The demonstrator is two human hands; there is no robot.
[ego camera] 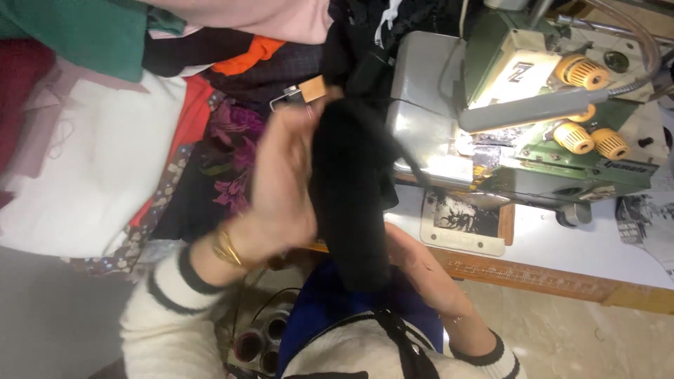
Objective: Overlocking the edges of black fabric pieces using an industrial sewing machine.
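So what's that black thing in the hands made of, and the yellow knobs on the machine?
The black piece looks like soft, matte cloth: it bends and drapes between the left hand and right hand, with no shine. The yellow knobs on the green sewing machine look like hard plastic, ridged round the edge and slightly glossy, though I can't be sure.

The picture is moderately bright, with the strongest light from a small lamp on the sewing machine [554,105], which makes white glare on its metal plate. The left hand [277,186] is blurred, and the black fabric [351,196] shows no detail.
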